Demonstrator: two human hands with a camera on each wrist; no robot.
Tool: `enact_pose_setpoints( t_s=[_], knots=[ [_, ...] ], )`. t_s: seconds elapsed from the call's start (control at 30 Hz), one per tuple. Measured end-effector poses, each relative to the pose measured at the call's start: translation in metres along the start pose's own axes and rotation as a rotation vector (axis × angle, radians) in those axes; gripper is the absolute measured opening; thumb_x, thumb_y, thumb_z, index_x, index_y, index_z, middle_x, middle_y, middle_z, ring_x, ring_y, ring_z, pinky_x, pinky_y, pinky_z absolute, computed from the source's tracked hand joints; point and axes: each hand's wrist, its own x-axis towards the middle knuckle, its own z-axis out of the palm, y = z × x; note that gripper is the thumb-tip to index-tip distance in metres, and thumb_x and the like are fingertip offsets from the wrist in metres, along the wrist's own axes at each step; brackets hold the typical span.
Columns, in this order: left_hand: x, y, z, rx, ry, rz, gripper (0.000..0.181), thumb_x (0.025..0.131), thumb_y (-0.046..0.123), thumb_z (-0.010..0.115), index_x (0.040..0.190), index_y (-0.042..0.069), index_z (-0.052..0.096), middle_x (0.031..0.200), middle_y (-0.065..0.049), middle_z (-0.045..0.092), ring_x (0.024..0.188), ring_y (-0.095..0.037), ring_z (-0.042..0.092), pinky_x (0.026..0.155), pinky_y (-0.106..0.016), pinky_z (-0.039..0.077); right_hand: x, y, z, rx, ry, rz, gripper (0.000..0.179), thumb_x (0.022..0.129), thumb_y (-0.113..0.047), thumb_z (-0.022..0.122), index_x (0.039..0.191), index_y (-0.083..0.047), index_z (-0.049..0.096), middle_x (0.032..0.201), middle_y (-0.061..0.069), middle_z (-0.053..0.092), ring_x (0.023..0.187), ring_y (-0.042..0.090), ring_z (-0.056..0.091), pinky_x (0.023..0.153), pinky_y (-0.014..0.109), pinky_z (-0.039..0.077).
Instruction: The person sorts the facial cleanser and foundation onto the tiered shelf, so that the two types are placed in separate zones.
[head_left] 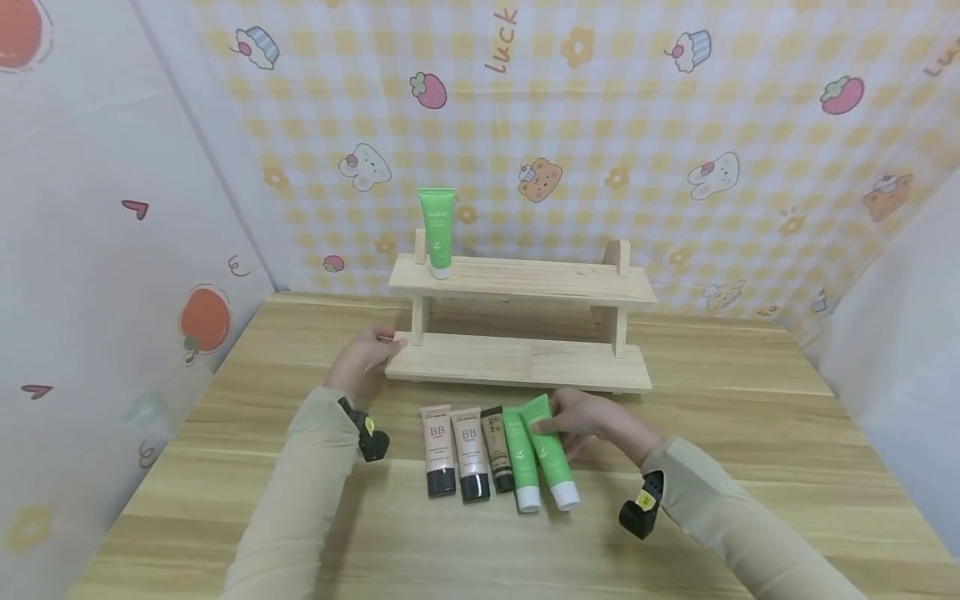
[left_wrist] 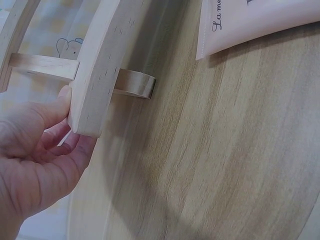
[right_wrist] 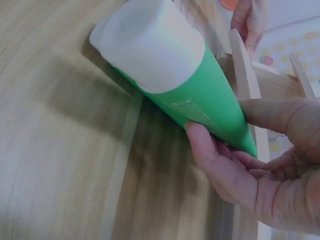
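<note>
My left hand grips the left end of the lower board of a two-tier wooden shelf. In the left wrist view its thumb lies on top of the board end, with the fingers beneath. My right hand pinches a green squeeze tube with a white cap near its flat end. Thumb and fingers lie on opposite sides of that tube in the right wrist view. Close beside it on the table lies a second green tube.
To the left lie a dark gold-brown tube and two pink BB cream tubes with black caps. Another green tube stands cap down at the upper tier's left end. Patterned cloth hangs behind the shelf.
</note>
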Motion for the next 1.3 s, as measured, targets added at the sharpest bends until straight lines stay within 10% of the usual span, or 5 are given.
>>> enact_pose_setpoints(
  t_s=[1.3],
  knots=[
    [0.003,0.001,0.0,-0.041,-0.021,-0.028,0.052,0.095,0.021,0.048,0.137,-0.004,0.031,0.133,-0.025,0.042,0.104,-0.022,0.05,0.094,-0.032,0.045,0.001,-0.018,-0.012,0.059,-0.008,-0.098,0.034,0.088,-0.025,0.06,0.1,0.004,0.046,0.094,0.015,0.057,0.074,0.021,0.063,0.063,0.032,0.057]
  ],
)
